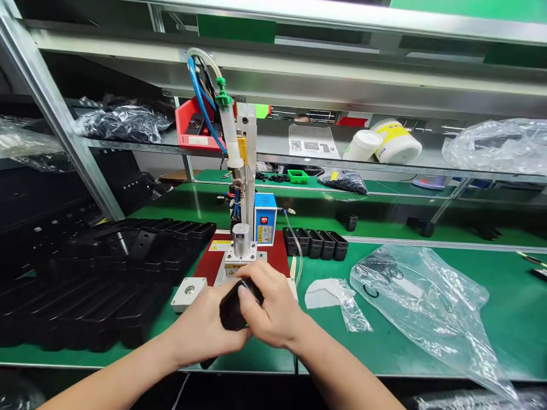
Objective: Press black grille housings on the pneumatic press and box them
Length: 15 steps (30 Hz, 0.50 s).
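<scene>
My left hand [203, 327] is wrapped round a black plastic part [233, 307], whose dark end faces up toward me. Closed over the same part from the other side, my right hand [269, 304] presses its thumb on the end. A bit of black shows below my left hand too. Much of the part is hidden by my fingers. Just beyond my hands stands a bench press fixture with a metal cylinder [241, 242] and a tilted syringe [231, 134] with a green cap, on a dark red base [280, 256].
Long black plastic housings [85, 307] lie in rows at left. A white button box [188, 293] sits by my left hand. Right of the blue control box [265, 219] stand several black cups [316, 245]. A clear bag [427, 302] with black rings spreads at right. A shelf [273, 158] crosses above.
</scene>
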Available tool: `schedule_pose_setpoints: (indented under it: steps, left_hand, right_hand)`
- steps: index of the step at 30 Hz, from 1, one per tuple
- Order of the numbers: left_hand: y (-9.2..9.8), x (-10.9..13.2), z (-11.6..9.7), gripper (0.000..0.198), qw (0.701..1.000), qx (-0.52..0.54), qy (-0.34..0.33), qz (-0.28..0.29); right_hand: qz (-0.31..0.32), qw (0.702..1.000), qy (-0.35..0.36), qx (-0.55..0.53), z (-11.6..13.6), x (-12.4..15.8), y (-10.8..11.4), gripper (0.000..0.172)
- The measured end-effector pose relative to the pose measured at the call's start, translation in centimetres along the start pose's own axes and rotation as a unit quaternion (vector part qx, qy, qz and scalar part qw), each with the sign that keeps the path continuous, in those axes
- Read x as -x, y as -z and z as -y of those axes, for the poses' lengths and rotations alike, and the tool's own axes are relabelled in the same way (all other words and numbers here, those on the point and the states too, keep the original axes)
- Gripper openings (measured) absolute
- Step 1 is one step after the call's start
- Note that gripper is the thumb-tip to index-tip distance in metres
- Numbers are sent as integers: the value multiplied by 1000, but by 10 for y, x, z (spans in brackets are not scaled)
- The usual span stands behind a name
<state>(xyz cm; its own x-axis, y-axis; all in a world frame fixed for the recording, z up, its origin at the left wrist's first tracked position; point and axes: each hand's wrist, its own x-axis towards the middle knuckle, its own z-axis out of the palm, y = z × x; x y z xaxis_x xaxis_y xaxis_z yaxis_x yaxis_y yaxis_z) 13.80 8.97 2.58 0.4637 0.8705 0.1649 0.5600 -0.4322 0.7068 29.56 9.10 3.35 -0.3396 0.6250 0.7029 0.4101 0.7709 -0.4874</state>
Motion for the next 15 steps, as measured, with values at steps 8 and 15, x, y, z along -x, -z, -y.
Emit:
schedule_pose_setpoints:
  steps: [8,15]
  left_hand:
    - [-17,2,31,27,976,-113,-136,-124]
    - [23,-3,57,38,968,-103,-26,-228]
  right_hand:
    - [-46,989,-108,92,-5,12,-32,36]
    - [-114,992,-47,-34,-13,14,-29,35]
